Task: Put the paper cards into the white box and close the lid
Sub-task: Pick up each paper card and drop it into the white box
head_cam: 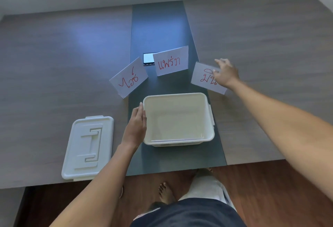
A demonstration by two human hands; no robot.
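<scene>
An open white box (207, 133) stands on the table's dark centre strip, with one flat card lying along its near inner wall. Its white lid (88, 147) lies flat on the table to the left. Three white cards with red writing stand behind the box: the left card (128, 78), the middle card (171, 61) and the right card (203, 77). My left hand (135, 127) rests flat against the box's left wall, fingers extended. My right hand (226, 72) is over the right card's top edge, fingers closing on it.
A black phone (148, 59) with a lit screen lies behind the cards, partly hidden by the middle card. The table's near edge runs just below the lid and box. My bare foot (164, 190) and the wooden floor show below it.
</scene>
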